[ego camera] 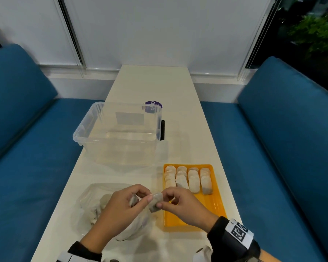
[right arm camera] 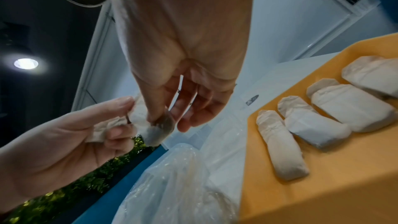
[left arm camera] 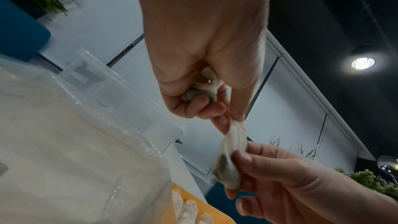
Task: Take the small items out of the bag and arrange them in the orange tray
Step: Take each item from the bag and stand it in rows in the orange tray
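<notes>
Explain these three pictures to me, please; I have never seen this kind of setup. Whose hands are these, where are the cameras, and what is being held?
There is no machine here: a person works with bare hands and wears three cameras. The head view looks down at a white table. The other two views look along each wrist, so the hands loom large in them. On the table lie a clear plastic bag holding small white pouches, an orange tray with four rows of pouches laid in it, and a clear plastic box. The left hand and right hand pinch one pouch between them by its ends. The left hand also holds a second pouch in its curled fingers.
</notes>
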Available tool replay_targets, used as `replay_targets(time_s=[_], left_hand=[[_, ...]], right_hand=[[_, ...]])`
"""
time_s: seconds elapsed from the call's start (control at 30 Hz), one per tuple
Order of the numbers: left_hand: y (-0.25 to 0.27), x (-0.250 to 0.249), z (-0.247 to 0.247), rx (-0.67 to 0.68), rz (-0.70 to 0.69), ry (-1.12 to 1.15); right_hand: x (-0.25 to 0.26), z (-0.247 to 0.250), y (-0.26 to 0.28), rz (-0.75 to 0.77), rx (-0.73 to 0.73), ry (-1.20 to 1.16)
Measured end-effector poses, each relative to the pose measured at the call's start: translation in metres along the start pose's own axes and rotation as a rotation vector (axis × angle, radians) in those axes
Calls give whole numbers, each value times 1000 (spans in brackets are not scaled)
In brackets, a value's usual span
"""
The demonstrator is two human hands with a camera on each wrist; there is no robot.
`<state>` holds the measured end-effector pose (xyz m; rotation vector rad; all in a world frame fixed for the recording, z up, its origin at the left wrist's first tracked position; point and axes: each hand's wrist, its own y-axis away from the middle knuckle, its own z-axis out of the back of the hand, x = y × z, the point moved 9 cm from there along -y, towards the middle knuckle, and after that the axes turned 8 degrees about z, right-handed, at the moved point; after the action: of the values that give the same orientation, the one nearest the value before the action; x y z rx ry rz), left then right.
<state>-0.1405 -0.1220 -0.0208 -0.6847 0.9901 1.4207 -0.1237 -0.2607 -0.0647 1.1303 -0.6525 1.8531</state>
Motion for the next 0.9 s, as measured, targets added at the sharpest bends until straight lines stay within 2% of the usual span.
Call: replay_targets(time_s=[0.1,0.23,0.3,0.43,0.73,0.9], left_hand=[[0,13,0,5,54,10],[4,33,9,-5,140,27],[6,41,12,-6,171,19],[8,49,12,5,212,5],[4,55,8,27,252,25],[2,55,4,42,270,37]], right_hand=[[-26,15,0,-88,-54,-11],[-78,52,0,-318,-138,-18],[-102,64,2,-426,-120,25],[-129,69,-2,-547,-47,142],[-143,55,-15,-630,63,199],[-146,58,-21,-633,64,250]])
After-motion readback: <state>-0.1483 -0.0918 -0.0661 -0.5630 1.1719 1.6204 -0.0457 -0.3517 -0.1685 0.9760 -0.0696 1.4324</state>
